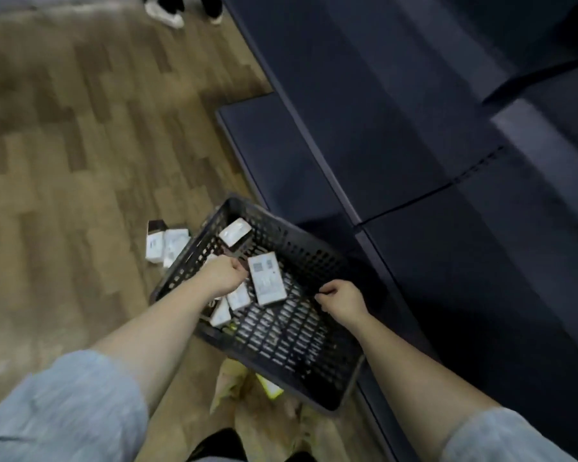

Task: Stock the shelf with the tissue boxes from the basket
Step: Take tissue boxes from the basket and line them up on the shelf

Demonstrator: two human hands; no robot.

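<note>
A dark slotted plastic basket sits tilted in front of me, beside the dark blue shelf. Several white tissue boxes lie in its left half, the largest face up with printed labels, another at the far end. My left hand is closed at the basket's left rim, its fingertips next to the large box. My right hand is a closed fist over the basket's right side. The picture is blurred, so neither grip shows clearly.
Two or three more white boxes lie on the wooden floor just left of the basket. A crumpled brown paper bag with a yellow item lies under the basket's near corner. Another person's shoes stand at the far edge.
</note>
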